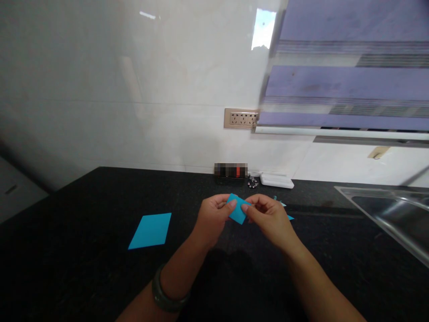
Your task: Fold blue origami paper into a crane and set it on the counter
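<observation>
Folded blue paper (237, 212) is pinched from both sides above the counter (83, 277): left hand (214, 218) grip clamped on it, right hand (268, 218) likewise.

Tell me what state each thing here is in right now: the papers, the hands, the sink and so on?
Folded blue paper: held above the counter, pinched from both sides.
Left hand: closed on the paper's left edge.
Right hand: closed on its right edge.
Flat blue sheet: lying unfolded on the black counter.
Blue scraps: on the counter, partly hidden behind the right hand.
Sink: contents hard to tell.
Wall socket: nothing plugged in.
</observation>
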{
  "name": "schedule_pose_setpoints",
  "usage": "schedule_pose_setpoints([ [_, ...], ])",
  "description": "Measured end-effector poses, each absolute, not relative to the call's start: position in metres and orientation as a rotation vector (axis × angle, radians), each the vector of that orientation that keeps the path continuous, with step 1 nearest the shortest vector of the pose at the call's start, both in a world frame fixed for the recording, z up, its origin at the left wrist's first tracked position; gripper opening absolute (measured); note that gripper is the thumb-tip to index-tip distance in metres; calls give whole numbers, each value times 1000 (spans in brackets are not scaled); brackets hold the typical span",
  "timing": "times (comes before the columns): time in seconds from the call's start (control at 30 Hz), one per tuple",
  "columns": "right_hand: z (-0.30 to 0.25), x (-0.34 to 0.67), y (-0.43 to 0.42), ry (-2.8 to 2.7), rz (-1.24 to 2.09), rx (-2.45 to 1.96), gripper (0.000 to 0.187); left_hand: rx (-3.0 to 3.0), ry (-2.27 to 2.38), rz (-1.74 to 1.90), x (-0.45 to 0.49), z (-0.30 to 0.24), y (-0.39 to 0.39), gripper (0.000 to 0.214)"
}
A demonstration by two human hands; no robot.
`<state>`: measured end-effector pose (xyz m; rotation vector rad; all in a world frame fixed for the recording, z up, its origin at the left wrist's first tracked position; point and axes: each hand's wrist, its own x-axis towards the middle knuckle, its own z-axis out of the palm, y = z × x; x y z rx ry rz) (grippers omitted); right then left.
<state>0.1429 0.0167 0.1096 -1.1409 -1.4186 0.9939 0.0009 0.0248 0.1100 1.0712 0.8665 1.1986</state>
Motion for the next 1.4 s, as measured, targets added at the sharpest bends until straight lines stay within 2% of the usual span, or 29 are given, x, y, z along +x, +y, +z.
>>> schedule_pose_setpoints([
  [0.17,108,141,17,-1363,1016,-1131,17,1085,830,1183,-1,109,25,24],
  [0.33,108,139,16,-1366,1046,-1127,18,1033,810,1174,-2,110,25,31],
  [0.63,106,128,14,-1174,824,-1165,19,1117,816,1167,-4,108,26,29],
  [0.83,100,127,15,-1250,835,-1060,14,1090,819,1169,-4,112,25,27],
  [0.97,98,129,15,-1383,658,-1012,9,1097,812,1160,-5,113,24,27],
  [1.2,101,138,15,-1670,260,-905,26,1118,785,1121,-9,114,25,27],
  [1.4,105,151,16,-1913,71,-737,37,1080,795,1082,-11,117,25,28],
])
